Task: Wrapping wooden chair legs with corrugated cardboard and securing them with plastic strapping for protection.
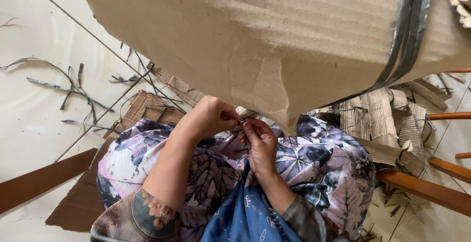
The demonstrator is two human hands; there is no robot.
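A big sheet of brown cardboard [274, 36] hangs over my lap, filling the top of my view, a dark tape band [405, 41] running down its right side. Its torn lower edge dips to a point just above and right of my hands. Below is my floral-print lap [314, 163], and the pale tiled floor [34, 119] is strewn with thin dark strips [73, 92]. Torn corrugated pieces [387, 124] pile at my right. My left hand [211, 117] and right hand [260, 144] meet fingertip to fingertip, both pinched narrow at that lower edge; what they pinch is too small to tell.
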